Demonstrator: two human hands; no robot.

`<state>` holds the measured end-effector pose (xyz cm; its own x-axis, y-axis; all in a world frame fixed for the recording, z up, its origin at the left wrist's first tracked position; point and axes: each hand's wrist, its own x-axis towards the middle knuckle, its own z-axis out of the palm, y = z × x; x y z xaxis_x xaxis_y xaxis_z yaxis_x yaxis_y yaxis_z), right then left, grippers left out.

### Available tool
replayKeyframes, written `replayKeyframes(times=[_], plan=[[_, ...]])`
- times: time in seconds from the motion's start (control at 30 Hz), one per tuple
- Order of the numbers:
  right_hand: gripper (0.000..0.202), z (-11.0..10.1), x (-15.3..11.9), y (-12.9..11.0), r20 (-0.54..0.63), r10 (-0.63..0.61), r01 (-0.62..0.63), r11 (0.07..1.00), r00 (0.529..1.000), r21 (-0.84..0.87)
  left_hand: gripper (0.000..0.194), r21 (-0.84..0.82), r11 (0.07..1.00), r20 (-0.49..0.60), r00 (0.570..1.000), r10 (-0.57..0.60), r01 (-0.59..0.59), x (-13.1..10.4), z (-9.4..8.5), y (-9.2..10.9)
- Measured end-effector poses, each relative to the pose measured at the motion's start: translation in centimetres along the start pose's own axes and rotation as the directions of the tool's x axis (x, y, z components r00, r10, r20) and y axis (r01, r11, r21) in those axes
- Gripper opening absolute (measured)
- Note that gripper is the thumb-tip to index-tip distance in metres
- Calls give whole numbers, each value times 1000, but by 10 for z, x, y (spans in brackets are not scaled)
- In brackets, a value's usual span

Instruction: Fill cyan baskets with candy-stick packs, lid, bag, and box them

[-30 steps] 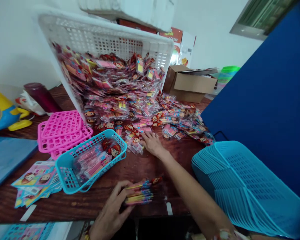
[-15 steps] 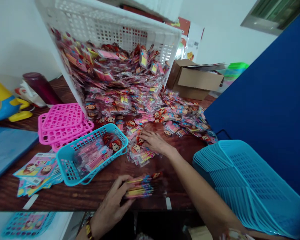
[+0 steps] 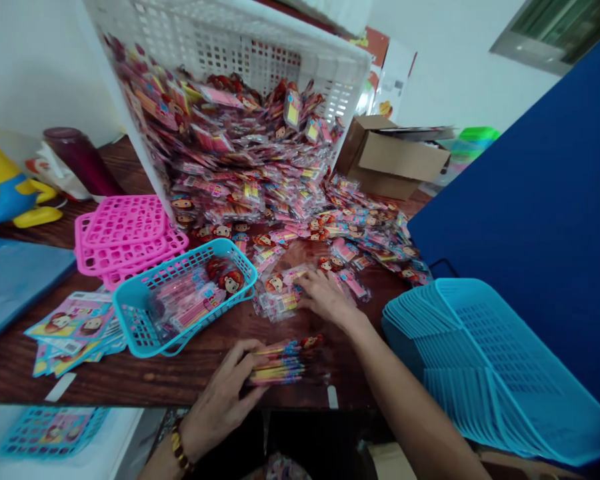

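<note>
Near the table's front edge, my left hand grips the left end of a stack of small packets with colourful sticks. Farther forward, my right hand rests with its fingers apart on loose packets, and no packet is seen gripped. To the left stands a blue basket with pink packets inside. Behind my right hand, a heap of packets spills out of a tilted white crate.
Pink lattice lids and printed cards lie at the left, near a dark red bottle. Nested blue baskets stand at the right, below a blue panel. A cardboard box is at the back.
My right hand has shifted slightly right over the loose packets, and some of them now lie farther right. My left hand still holds the stack. The view has shifted a little.
</note>
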<state>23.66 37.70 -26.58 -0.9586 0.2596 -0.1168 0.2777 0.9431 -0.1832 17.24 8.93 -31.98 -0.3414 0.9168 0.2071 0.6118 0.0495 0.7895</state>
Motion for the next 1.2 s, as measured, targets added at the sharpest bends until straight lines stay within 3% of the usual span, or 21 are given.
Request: replayKeyframes(times=[0.1, 0.23, 0.33, 0.4, 0.47, 0.6, 0.67, 0.77, 0.87, 0.9, 0.97, 1.03, 1.1, 1.13, 1.2], plan=[[34, 11, -11, -8, 46, 39, -39, 999, 998, 1, 34, 0, 1000, -1, 1000, 2, -2, -1, 0, 1], [19, 10, -35, 3, 165, -21, 15, 999, 986, 38, 33, 13, 1000, 8, 1000, -14, 14, -1, 0, 1], [27, -3, -49, 16, 253, 170, -154, 985, 952, -79, 33, 12, 1000, 8, 1000, -12, 11, -1, 0, 0], [32, -14, -48, 21, 237, 339, -296, 934, 910, -200, 33, 13, 1000, 5, 1000, -14, 14, -1, 0, -1], [32, -21, -38, 21, 173, 391, -349, 909, 904, -228, 33, 15, 1000, 5, 1000, -13, 13, -1, 0, -1], [41, -15, -5, 5, 33, 133, -129, 987, 991, -97, 33, 18, 1000, 13, 1000, -7, 7, 0, 0, 0], [44, -6, 5, -3, 5, 49, -48, 994, 999, -95, 32, 20, 1000, 7, 1000, -8, 8, 0, -1, 1], [26, 6, 1, -6, 6, 11, -11, 996, 1000, -94, 32, 18, 1000, -3, 1000, -4, 4, 0, -1, 3], [13, 10, -12, 4, 19, -46, 45, 997, 999, 59, 34, 19, 1000, -9, 1000, -11, 11, 0, -2, 4], [12, 10, -15, 9, 14, -16, 14, 989, 1000, 146, 34, 18, 1000, -9, 1000, -11, 11, 0, -2, 4], [17, 7, -17, 22, -19, 170, -157, 942, 985, 296, 33, 11, 1000, -7, 1000, -6, 6, 0, -2, 3], [24, 2, -14, 33, -58, 435, -398, 864, 899, 309, 33, 4, 1000, -4, 1000, -2, 2, 0, -2, 2], [33, -2, -7, 36, -149, 587, -563, 808, 796, 173, 33, 6, 1000, -5, 1000, -7, 7, 0, -1, 1], [37, -3, -2, 34, -202, 586, -581, 809, 784, 91, 33, 9, 1000, -3, 1000, -12, 12, 0, -1, 1], [46, -3, 8, 24, -250, 428, -450, 893, 868, -33, 33, 15, 1000, 0, 1000, -16, 16, 1, -1, 1]])
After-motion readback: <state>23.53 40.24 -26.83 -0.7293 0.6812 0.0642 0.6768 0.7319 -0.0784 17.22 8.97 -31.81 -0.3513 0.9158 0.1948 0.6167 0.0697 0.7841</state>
